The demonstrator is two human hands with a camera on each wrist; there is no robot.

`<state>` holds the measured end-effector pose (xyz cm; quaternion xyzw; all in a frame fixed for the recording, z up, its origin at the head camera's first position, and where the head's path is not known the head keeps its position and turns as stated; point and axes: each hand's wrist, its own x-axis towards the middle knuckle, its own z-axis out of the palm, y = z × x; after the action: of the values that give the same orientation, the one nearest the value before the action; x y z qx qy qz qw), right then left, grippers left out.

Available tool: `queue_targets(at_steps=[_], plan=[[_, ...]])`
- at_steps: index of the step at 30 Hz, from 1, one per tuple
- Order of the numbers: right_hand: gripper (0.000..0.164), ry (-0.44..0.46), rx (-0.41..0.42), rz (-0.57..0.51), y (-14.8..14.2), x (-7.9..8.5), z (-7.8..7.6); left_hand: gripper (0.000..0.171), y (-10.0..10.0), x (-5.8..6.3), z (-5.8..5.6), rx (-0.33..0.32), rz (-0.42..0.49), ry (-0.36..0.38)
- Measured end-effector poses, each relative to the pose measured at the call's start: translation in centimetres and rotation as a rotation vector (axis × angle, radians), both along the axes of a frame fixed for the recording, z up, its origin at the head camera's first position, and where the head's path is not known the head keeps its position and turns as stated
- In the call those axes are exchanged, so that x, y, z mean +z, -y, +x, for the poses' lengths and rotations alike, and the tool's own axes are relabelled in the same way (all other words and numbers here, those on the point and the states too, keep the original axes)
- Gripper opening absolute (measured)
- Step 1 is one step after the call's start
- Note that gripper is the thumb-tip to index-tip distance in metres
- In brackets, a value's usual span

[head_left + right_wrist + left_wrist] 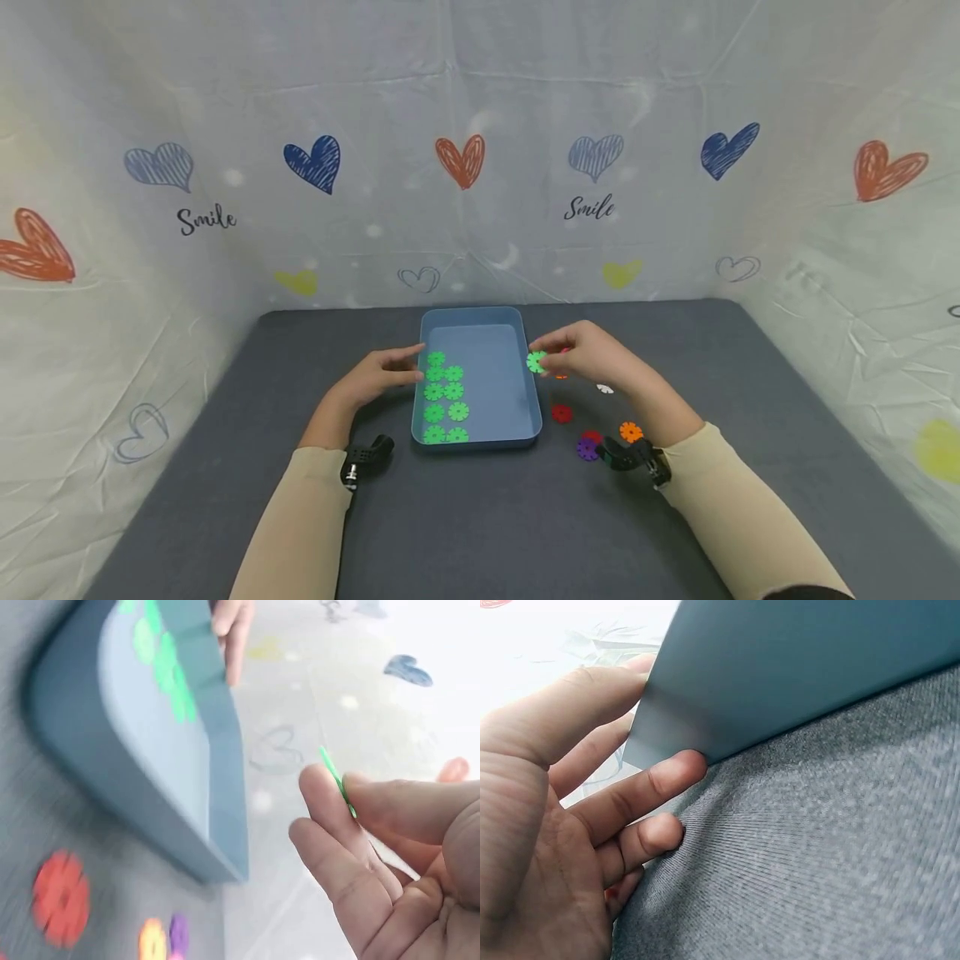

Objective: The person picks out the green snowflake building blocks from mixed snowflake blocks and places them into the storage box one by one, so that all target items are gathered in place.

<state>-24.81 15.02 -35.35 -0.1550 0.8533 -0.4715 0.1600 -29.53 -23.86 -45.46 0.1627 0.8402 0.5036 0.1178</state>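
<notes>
A shallow blue-grey tray (491, 383) lies on the dark table, with several green notched flower discs (434, 412) along its left side in two uneven columns. Just beyond the tray's right rim, my right hand (594, 357) pinches a single green flower disc (535, 362) between thumb and fingers. The right wrist view shows that green disc (328, 760) edge-on at the fingertips. My left hand (371, 379) is at the tray's left side, fingers extended and touching its wall (780, 667); nothing is pinched there.
Right of the tray lie loose discs: red (562, 413), purple (587, 449), orange (631, 432) and white (605, 388). Some are partly behind the right hand and wrist. A pale curtain (517, 225) with printed hearts stands behind the table (480, 517).
</notes>
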Motion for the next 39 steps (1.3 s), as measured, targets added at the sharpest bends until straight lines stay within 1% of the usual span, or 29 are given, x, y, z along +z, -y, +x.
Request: queue_targets(at_steps=[4, 7, 9, 11, 13, 15, 18, 20, 22, 23, 26, 32, 34, 36, 39], plan=[[0.041, 0.055, -0.04, -0.041, 2.9, 0.1, -2.2, 0.069, -0.1, 0.0, 0.2, 0.002, 0.018, 0.013], [0.043, 0.07, -0.07, -0.015, 4.9, -0.2, -3.7, 0.068, -0.3, 0.0, 0.4, -0.007, 0.029, 0.027], [0.044, 0.06, -0.075, 0.029, 6.2, -0.7, -4.6, 0.067, -0.5, 0.1, 0.5, -0.013, 0.028, 0.037], [0.042, 0.027, -0.073, 0.098, 7.3, -1.3, -5.3, 0.066, -0.7, 0.2, 0.6, -0.019, 0.029, 0.045], [0.041, -0.018, -0.05, 0.197, 8.5, -2.0, -6.0, 0.067, -0.9, 0.4, 0.7, -0.023, 0.034, 0.042], [0.039, -0.072, -0.036, 0.334, 9.6, -2.8, -6.4, 0.066, -1.2, 1.0, 1.2, -0.022, 0.033, 0.046], [0.031, -0.165, -0.02, 0.543, 11.0, -3.7, -6.5, 0.066, -1.4, 1.0, 1.3, -0.019, 0.033, 0.048], [0.028, -0.21, -0.02, 0.631, 11.7, -4.1, -6.4, 0.066, -1.5, 0.9, 1.3, -0.015, 0.027, 0.054], [0.026, -0.249, -0.004, 0.672, 12.3, -4.5, -6.3, 0.067, -1.5, 0.2, 1.0, -0.009, 0.028, 0.05], [0.027, -0.264, 0.003, 0.682, 12.5, -4.6, -6.3, 0.067, -1.5, 0.2, 1.0, -0.009, 0.03, 0.047], [0.034, -0.262, 0.022, 0.666, 12.8, -5.0, -6.1, 0.067, -1.6, 0.0, 0.9, -0.01, 0.03, 0.047], [0.035, -0.234, 0.011, 0.564, 12.8, -5.4, -6.1, 0.068, -1.8, -0.1, 0.6, -0.02, 0.023, 0.047], [0.036, -0.219, 0.03, 0.51, 12.5, -5.3, -6.0, 0.067, -1.8, -0.1, 0.6, -0.022, 0.021, 0.04], [0.038, -0.212, 0.066, 0.453, 11.9, -5.0, -5.7, 0.067, -1.7, -0.2, 0.6, -0.023, 0.025, 0.042], [0.04, -0.221, 0.108, 0.37, 10.6, -4.4, -4.8, 0.067, -1.5, -0.4, 0.7, -0.023, 0.028, 0.05]])
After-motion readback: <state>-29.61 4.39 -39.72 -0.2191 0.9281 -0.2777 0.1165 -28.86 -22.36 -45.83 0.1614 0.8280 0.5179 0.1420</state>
